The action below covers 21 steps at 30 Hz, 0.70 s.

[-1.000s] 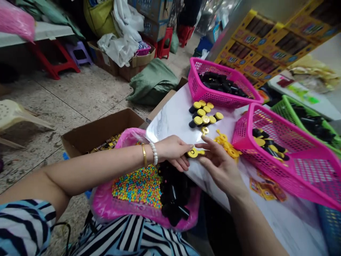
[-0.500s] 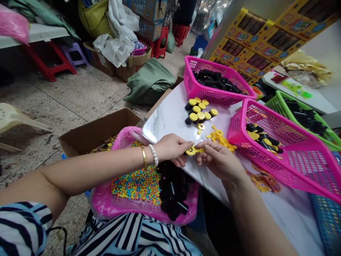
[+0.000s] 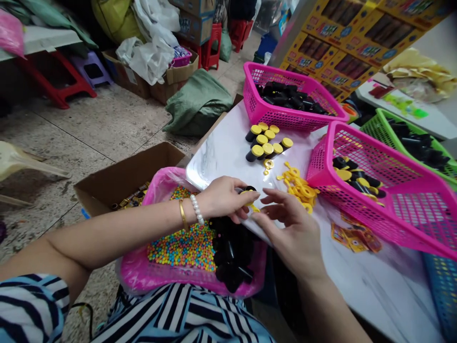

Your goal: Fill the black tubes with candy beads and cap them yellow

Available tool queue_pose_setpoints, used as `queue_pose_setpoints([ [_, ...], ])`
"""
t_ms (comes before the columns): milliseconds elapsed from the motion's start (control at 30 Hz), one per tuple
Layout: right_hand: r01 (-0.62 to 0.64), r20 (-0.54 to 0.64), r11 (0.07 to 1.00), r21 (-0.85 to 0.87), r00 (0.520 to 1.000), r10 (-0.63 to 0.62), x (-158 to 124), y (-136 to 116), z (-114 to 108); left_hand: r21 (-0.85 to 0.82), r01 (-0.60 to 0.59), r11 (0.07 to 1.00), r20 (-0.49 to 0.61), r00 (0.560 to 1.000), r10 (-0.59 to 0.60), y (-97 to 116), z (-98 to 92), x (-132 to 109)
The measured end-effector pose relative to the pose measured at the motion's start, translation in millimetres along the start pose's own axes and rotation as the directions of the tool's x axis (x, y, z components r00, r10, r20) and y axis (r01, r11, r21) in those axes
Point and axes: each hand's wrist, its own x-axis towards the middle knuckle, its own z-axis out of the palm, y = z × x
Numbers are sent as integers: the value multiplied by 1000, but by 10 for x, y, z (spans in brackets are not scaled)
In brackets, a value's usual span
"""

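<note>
My left hand (image 3: 226,197) is closed on a small black tube (image 3: 250,188) with a yellow ringed cap piece at its end, mostly covered by the fingers. Just to its right, my right hand (image 3: 294,231) is open, thumb and fingers apart, holding nothing that I can see. Beyond the hands, several black tubes with yellow caps (image 3: 267,141) stand grouped on the white table (image 3: 217,147). A loose yellow ring piece (image 3: 268,165) lies in front of them. A heap of yellow ring caps (image 3: 298,183) sits beyond my right hand.
Below my hands, a pink tub (image 3: 139,274) holds colourful candy balls (image 3: 182,252) and black tubes (image 3: 232,257). Pink baskets (image 3: 293,125) of tubes stand on the table, with a green basket (image 3: 373,125) behind. An open cardboard box (image 3: 107,178) is at left.
My right hand has let go of the yellow cap piece, opened and drawn slightly away. My left hand has shifted a little left, and a black tube now shows in it.
</note>
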Motion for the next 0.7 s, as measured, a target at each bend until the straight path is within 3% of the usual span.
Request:
queue_pose_setpoints([
  [67, 74, -52, 988, -135, 995, -82, -58, -4, 108, 25, -58, 998, -2, 998, 58, -12, 2, -10],
  [133, 62, -63, 993, -97, 996, -69, -78, 16, 177, 2, -57, 998, 6, 998, 57, 0, 4, -42],
  [233, -122, 14, 965, 234, 992, 122, -57, 92, 152, -69, 58, 996, 24, 998, -57, 43, -3, -111],
  [300, -273, 87, 842, 466, 961, 263, -18, 153, 78, -16, 84, 996, 21, 996, -84, 66, -26, -163],
  [367, -378, 143, 700, 606, 917, 371, 35, 199, 8, 170, 0, 986, -21, 1000, 4, 78, -68, -211],
  [433, -441, 185, 605, 663, 880, 438, 90, 214, -29, 401, -148, 904, -74, 978, 193, 83, -121, -241],
  [533, -500, 229, 553, 667, 843, 486, 161, 186, -22, 632, -317, 707, -78, 882, 464, 79, -189, -221],
  [600, -529, 257, 531, 662, 826, 502, 201, 151, 2, 676, -401, 619, 9, 844, 537, 64, -206, -167],
  [700, -547, 274, 512, 662, 813, 514, 247, 102, 40, 647, -456, 611, 89, 841, 533, 14, -186, -73],
])
